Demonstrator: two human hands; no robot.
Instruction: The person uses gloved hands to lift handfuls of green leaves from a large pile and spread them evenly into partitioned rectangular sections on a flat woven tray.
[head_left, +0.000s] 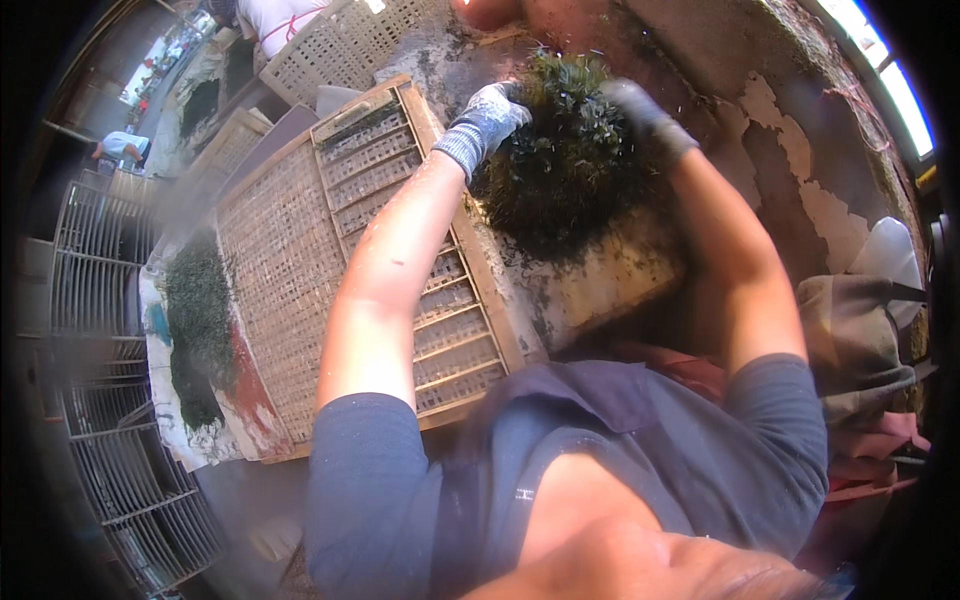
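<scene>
A bushy bundle of dark green leafy plants, with finer dark strands lower down, is held up between my two gloved hands. My left hand, in a pale grey knitted glove, is closed at the bundle's upper left side, its fingertips partly hidden by the leaves. Against the upper right side is my right hand, also gloved but smeared by motion, so its fingers cannot be made out. Below the bundle lies a pale, stained board. Small bits fly about the leaves.
A large slatted wooden frame with mesh lies left of my hands. Beyond it stands a perforated crate. A dark green heap and metal racks are farther left. Two people appear in the background. A peeling wall borders the right.
</scene>
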